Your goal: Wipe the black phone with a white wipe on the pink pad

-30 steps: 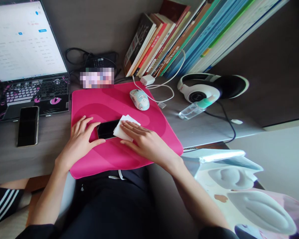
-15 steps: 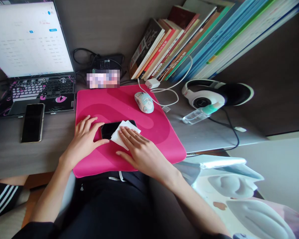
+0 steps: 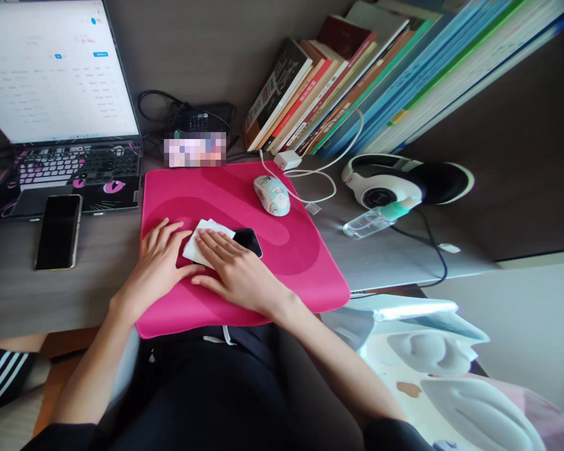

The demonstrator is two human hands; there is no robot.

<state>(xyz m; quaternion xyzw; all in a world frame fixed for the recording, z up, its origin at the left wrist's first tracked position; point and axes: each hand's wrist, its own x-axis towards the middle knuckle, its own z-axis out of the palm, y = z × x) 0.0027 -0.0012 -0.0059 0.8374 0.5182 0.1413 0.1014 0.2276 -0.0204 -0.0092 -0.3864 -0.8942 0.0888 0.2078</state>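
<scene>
On the pink desk mat (image 3: 282,275) a dark phone (image 3: 248,240) lies flat, half covered. Your right hand (image 3: 232,272) presses a white wipe (image 3: 198,245) onto it, fingers flat, gripping nothing. Your left hand (image 3: 157,269) braces the phone's end, open. Push too hard and I think the phone could skid toward the mouse (image 3: 271,194).
</scene>
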